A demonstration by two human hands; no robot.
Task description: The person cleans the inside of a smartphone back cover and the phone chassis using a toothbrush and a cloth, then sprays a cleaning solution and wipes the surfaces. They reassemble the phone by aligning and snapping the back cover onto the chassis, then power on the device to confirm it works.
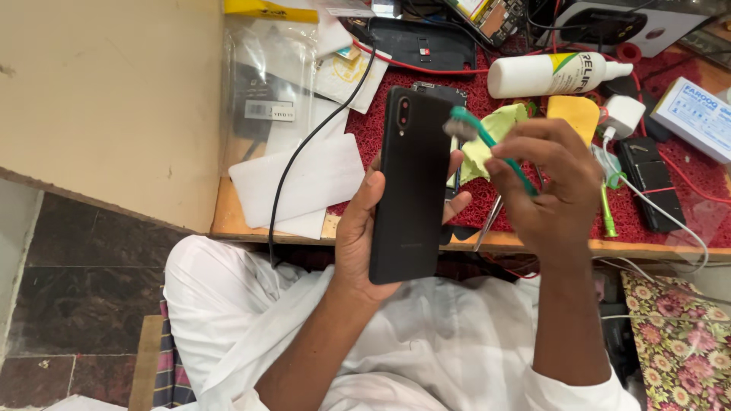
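Note:
My left hand (358, 228) holds a black smartphone (411, 183) upright, its back with the camera facing me, above the front edge of the workbench. My right hand (552, 186) grips a green toothbrush (487, 141) by the handle. Its worn bristle head sits at the phone's upper right edge. Both hands hover over my lap, which is covered in white cloth.
A red mat (685, 190) covers the wooden bench. On it lie a white squeeze bottle (548, 74), a yellow-green cloth (499, 125), a white charger (624, 114), a black battery (649, 183), a blue-white box (697, 114) and tweezers (487, 222). Clear plastic bags (266, 84) and a black cable (312, 137) lie left.

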